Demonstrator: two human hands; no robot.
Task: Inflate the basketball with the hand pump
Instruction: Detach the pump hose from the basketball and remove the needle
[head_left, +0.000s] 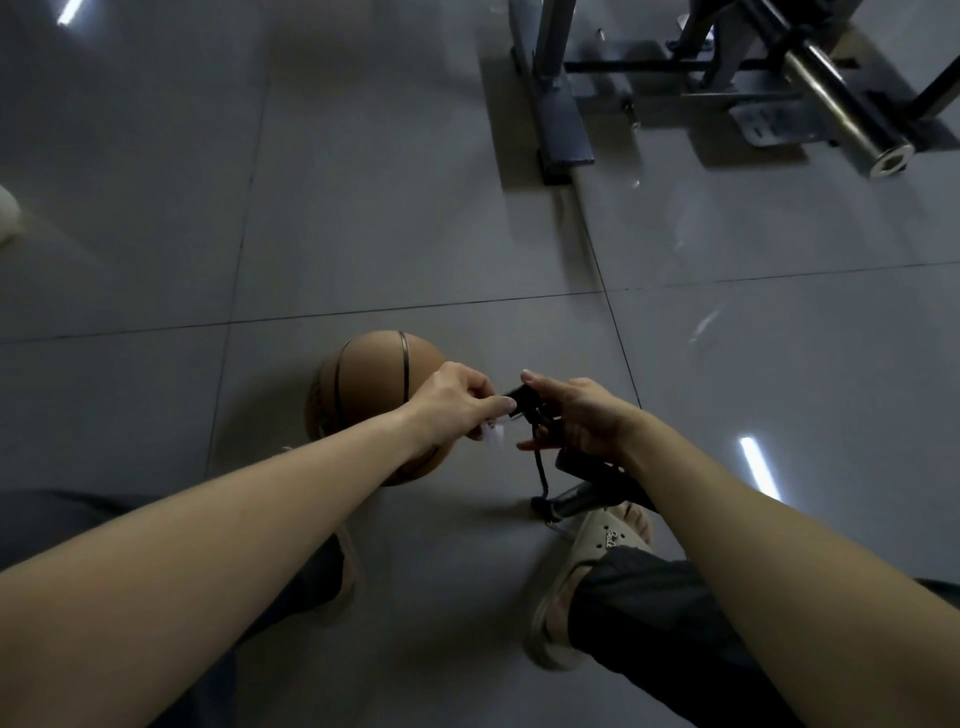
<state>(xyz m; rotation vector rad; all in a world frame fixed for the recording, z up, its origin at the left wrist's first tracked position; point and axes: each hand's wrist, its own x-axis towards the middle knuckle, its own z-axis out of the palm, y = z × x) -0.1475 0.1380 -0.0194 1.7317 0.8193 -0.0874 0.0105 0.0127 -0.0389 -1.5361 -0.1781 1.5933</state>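
- Basketball (363, 379): rests on the floor (415, 208) just beyond the left forearm, partly hidden by it. Judged light and springy with a grippy skin, and free to roll. It is best steadied with a palm or between the feet, with the valve turned up; the valve is not visible.
- Hand pump (584, 496): lies low beside the right slipper (587, 566), under the right wrist. The barrel is judged stiff; take hold at the handle.
- Hose (540, 467): thin, black and limp, rising from the pump to both hands.
- Left hand (457, 405): fingers pinched together on the hose tip, above the ball's near edge. A small pale blurred piece sits below them, unidentifiable.
- Right hand (576, 415): curled around the hose with the forefinger extended, beside the ball and not touching it.
- Gym frame (561, 124): well apart.
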